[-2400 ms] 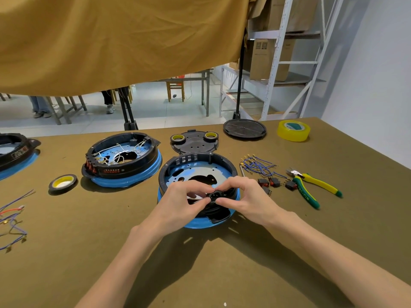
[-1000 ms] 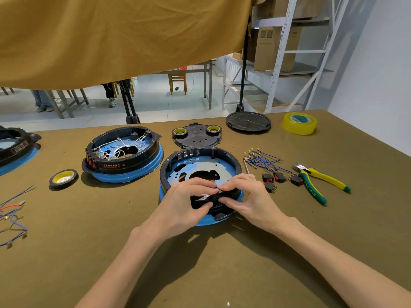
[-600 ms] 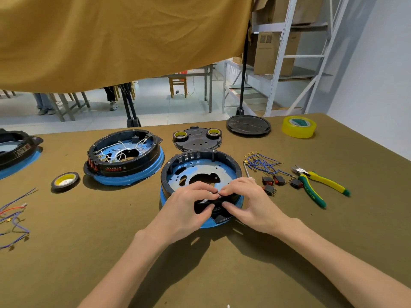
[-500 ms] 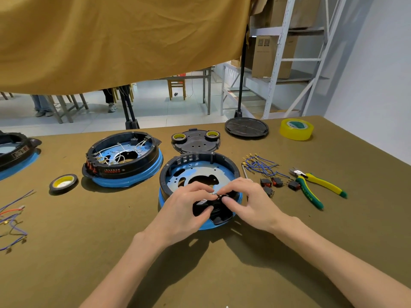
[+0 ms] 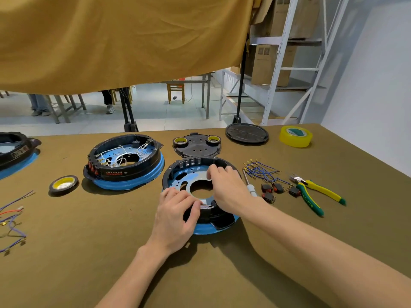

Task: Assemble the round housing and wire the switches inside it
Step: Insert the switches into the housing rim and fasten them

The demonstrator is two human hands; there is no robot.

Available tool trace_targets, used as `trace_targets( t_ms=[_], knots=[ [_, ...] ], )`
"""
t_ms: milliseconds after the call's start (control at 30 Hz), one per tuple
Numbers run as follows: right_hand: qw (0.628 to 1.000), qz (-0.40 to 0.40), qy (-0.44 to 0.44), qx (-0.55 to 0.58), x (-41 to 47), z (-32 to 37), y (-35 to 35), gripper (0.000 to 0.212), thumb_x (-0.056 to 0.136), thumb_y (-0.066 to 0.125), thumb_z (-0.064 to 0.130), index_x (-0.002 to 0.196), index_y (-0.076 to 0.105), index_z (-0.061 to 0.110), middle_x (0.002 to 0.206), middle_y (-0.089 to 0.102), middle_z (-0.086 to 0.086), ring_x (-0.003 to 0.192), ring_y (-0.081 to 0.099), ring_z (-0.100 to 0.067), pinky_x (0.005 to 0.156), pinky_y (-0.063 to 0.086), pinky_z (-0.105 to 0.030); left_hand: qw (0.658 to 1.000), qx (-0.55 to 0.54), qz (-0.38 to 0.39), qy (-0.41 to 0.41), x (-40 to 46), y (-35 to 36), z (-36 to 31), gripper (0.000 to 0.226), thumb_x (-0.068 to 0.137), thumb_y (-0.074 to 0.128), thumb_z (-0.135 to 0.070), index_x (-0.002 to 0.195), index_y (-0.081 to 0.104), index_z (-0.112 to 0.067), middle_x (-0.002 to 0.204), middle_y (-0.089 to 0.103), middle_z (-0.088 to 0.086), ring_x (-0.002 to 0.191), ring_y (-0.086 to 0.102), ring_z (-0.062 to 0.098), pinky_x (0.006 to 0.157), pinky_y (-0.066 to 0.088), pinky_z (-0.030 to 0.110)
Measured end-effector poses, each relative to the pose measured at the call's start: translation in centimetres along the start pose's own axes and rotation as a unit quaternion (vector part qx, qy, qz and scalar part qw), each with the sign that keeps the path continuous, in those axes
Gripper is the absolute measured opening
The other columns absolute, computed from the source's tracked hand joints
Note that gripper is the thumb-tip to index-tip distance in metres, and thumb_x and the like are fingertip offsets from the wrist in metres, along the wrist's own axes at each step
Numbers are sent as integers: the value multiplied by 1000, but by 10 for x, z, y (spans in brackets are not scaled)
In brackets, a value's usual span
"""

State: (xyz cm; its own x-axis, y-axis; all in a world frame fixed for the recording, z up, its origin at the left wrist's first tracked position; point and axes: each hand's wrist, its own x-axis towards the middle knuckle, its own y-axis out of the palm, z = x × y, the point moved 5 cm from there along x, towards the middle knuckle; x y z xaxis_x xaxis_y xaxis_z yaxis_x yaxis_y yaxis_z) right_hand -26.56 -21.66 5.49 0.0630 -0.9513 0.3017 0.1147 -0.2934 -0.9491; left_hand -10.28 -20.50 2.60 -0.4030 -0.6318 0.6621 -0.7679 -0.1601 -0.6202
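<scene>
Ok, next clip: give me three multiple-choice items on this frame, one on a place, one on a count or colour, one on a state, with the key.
1. Where do the pliers lie?
A. on the table, right of the loose switches
B. inside the housing in work
C. beside the wire bundle at the far left

2. How many tape rolls sit on the black cover plate?
A. none
B. two
C. four

3. What is the left hand doing?
A. lying flat on the table
B. lifting the yellow tape roll
C. gripping the near rim of the housing in work

Key:
1 A: the yellow and green handles rest on the cloth just past the switches.
2 B: one roll at the left lobe, another at the right lobe.
3 C: its fingers curl over the black rim, while the right hand reaches inside.
</scene>
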Motion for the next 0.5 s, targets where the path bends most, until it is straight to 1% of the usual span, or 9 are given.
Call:
trace_targets(
  t_ms=[67,133,167,200,267,300,367,467,500],
  knots=[
    [999,47,-2,16,5,3,2,38,86,66,6,118,48,16,103,61,-4,90,51,-25,75,36,-36,1000,-4,-4,0,0,-1,-2,37,102,46,-37,87,74,-20,84,65,-11,86,54,8,97,37,31],
    [998,51,2,40,2,7,4,20,97,55,7,115,48,15,95,65,-5,84,57,-29,73,33,-36,1000,-9,-8,3,0,-3,-2,36,102,46,-36,85,74,-21,82,65,-11,84,53,7,97,38,32],
    [998,50,3,48,-1,7,4,8,104,48,13,112,50,13,91,66,-6,82,59,-31,73,33,-36,1000,-9,-7,5,0,-3,-3,36,102,46,-36,84,73,-21,82,64,-11,84,52,7,97,38,32],
    [997,52,10,64,-4,5,2,15,109,42,21,107,53,11,88,67,-8,80,59,-31,72,33,-37,1000,-8,-4,6,0,-2,-3,36,102,46,-36,83,73,-21,81,64,-11,84,52,7,97,39,33],
    [986,104,9,128,-9,-1,-4,40,111,39,33,95,62,5,81,67,-11,72,61,-27,67,42,-40,1000,-6,-3,12,0,-1,-2,36,102,46,-37,82,72,-21,80,63,-11,83,51,7,96,40,36],
    [977,140,-5,162,-11,-2,-9,46,111,40,36,90,66,3,76,65,-12,67,59,-25,63,43,-35,1000,-6,-5,14,0,-1,-1,36,102,46,-37,82,72,-21,80,62,-11,83,51,6,96,40,36],
    [959,194,-32,202,-12,-3,-17,49,110,43,38,86,69,3,68,57,-12,60,49,-21,57,38,-29,1000,-6,-11,14,0,-1,-2,35,102,47,-38,84,73,-21,81,63,-12,84,51,6,98,40,37],
    [944,258,-33,201,-7,-7,-22,50,107,48,44,77,66,8,67,46,-10,60,41,-24,59,35,-36,1000,-8,-12,24,0,0,-6,27,98,53,-41,96,74,-24,88,64,-13,92,54,7,104,35,36],
    [936,288,-38,200,-5,-8,-24,46,105,51,45,77,68,13,68,49,-8,61,44,-25,60,39,-37,999,-3,-7,35,-2,0,-7,24,97,57,-44,100,73,-26,91,64,-14,95,55,6,107,33,35]
  ],
)
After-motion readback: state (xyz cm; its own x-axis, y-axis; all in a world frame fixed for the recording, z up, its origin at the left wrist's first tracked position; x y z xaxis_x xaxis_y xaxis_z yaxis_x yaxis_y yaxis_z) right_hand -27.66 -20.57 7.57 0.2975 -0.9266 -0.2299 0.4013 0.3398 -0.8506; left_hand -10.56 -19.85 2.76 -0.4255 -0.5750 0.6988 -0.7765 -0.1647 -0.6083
